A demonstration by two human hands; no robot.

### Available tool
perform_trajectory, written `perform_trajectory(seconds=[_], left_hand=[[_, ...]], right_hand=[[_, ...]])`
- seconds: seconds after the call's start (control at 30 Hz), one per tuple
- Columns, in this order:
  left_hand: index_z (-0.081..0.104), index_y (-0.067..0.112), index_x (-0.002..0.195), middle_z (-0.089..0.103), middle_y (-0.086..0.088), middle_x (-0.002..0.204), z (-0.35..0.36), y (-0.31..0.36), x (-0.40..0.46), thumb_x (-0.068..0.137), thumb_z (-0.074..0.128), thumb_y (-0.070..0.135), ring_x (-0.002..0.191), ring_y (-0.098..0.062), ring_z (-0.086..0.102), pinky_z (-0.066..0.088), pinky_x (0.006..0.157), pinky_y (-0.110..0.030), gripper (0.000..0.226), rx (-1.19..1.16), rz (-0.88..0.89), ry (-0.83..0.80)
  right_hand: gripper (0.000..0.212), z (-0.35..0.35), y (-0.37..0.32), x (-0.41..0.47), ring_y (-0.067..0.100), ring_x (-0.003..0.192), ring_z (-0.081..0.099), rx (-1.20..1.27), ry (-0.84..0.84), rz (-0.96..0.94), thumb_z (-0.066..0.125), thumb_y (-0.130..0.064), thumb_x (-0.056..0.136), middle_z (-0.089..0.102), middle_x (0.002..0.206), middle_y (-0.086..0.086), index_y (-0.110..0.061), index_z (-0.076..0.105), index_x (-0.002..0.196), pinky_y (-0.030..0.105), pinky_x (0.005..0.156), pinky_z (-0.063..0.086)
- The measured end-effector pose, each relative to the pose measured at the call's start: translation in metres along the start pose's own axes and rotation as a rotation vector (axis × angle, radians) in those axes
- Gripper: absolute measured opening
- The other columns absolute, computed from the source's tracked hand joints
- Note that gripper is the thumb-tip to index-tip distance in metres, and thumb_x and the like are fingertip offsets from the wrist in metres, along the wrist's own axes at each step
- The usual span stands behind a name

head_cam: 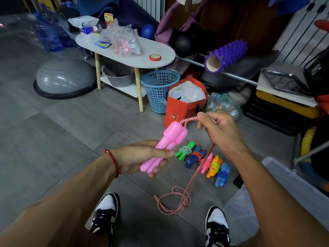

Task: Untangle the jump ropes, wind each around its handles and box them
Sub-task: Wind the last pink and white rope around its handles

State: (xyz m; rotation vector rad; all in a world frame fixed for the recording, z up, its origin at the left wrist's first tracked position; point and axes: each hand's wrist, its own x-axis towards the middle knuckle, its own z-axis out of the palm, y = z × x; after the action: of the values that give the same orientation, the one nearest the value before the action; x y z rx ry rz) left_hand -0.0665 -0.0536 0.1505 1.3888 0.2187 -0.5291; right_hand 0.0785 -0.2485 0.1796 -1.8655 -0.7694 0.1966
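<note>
Presently, left hand: the left hand (142,157) is wrapped around the lower shafts of the pink handles (165,147), which are held together, tilted, with their thick ends up and to the right.
Right hand: the right hand (219,132) is raised just beyond the handles, and the red-and-white rope (188,182) is pinched between its thumb and curled fingers.
Rope path: a short length is stretched from the handle tops to the right hand; from there a doubled strand is hung down to the floor (53,139), where it is left in loose loops between the two shoes (105,213).
Wound ropes: five finished bundles are laid side by side on the floor beyond the right forearm: green (185,151), dark blue with red cord (195,156), pink (206,164), orange with yellow cord (214,165) and light blue (222,174).
Box: a clear plastic box (292,177) is seen at the right edge, near the bundles.
Background: a white oval counter (156,49), a blue basket (159,90) and a red bag (183,106) are seen beyond.
</note>
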Motion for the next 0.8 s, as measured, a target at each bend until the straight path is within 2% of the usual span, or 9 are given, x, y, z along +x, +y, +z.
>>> perform_trajectory(seconds=[0.13,0.33,0.47,0.6,0.67,0.7,0.77,0.8], left_hand=[[0.051,0.012,0.098,0.041,-0.002,0.070,0.002,-0.004,0.004,0.098,0.062,0.026,0.056,-0.015,0.037,0.038,0.047,-0.025,0.017,0.000,0.019,0.048],[0.046,0.017,0.086,0.037,0.002,0.065,0.005,0.002,0.007,0.098,0.059,0.030,0.052,-0.012,0.027,0.029,0.043,-0.021,0.022,-0.127,0.072,0.169],[0.046,0.018,0.086,0.037,0.001,0.065,0.004,0.008,0.010,0.097,0.059,0.035,0.049,-0.010,0.029,0.028,0.041,-0.020,0.024,-0.283,0.100,0.216],[0.047,0.016,0.087,0.046,-0.001,0.067,0.006,0.012,0.013,0.097,0.058,0.037,0.046,-0.010,0.033,0.030,0.042,-0.019,0.026,-0.474,0.166,0.290],[0.047,0.013,0.089,0.060,-0.007,0.074,0.006,0.014,0.013,0.098,0.057,0.036,0.043,-0.011,0.037,0.032,0.041,-0.020,0.026,-0.568,0.209,0.340],[0.047,0.013,0.088,0.067,-0.011,0.085,0.006,0.015,0.013,0.098,0.057,0.036,0.043,-0.011,0.038,0.033,0.042,-0.020,0.026,-0.602,0.228,0.354],[0.047,0.013,0.088,0.070,-0.019,0.112,0.005,0.016,0.012,0.099,0.055,0.036,0.042,-0.012,0.040,0.035,0.042,-0.020,0.027,-0.673,0.258,0.328],[0.046,0.012,0.088,0.070,-0.021,0.116,0.006,0.017,0.011,0.099,0.054,0.037,0.042,-0.012,0.040,0.036,0.041,-0.020,0.028,-0.718,0.264,0.296]], right_hand=[[0.042,0.002,-0.002,-0.001,-0.002,0.043,0.050,0.013,-0.011,0.003,0.052,-0.021,0.104,0.047,0.041,-0.020,0.003,0.063,0.071,0.005,0.049,0.034],[0.043,0.005,-0.010,-0.004,-0.004,0.046,0.051,-0.013,-0.017,0.005,0.050,-0.027,0.105,0.049,0.043,-0.022,-0.001,0.065,0.075,0.006,0.051,0.034],[0.036,0.024,-0.007,-0.012,0.003,0.049,0.036,-0.050,-0.129,0.046,0.042,-0.028,0.106,0.040,0.056,-0.009,-0.013,0.062,0.080,0.017,0.049,0.031],[0.038,0.049,-0.005,-0.026,0.009,0.053,0.044,-0.181,-0.237,0.040,0.036,-0.033,0.108,0.046,0.057,-0.006,-0.019,0.054,0.078,0.028,0.056,0.038],[0.040,0.058,-0.002,-0.029,0.017,0.056,0.051,-0.186,-0.303,0.056,0.035,-0.040,0.108,0.051,0.059,-0.005,-0.022,0.054,0.077,0.036,0.060,0.043],[0.040,0.061,-0.001,-0.030,0.018,0.055,0.051,-0.175,-0.334,0.067,0.035,-0.041,0.107,0.051,0.058,-0.005,-0.023,0.054,0.077,0.036,0.058,0.043],[0.040,0.066,0.001,-0.030,0.009,0.046,0.041,-0.101,-0.381,0.102,0.036,-0.038,0.108,0.045,0.050,-0.009,-0.020,0.054,0.078,0.028,0.051,0.035],[0.040,0.068,0.002,-0.030,0.003,0.043,0.036,-0.047,-0.407,0.132,0.035,-0.036,0.109,0.042,0.046,-0.012,-0.017,0.055,0.080,0.022,0.048,0.032]])
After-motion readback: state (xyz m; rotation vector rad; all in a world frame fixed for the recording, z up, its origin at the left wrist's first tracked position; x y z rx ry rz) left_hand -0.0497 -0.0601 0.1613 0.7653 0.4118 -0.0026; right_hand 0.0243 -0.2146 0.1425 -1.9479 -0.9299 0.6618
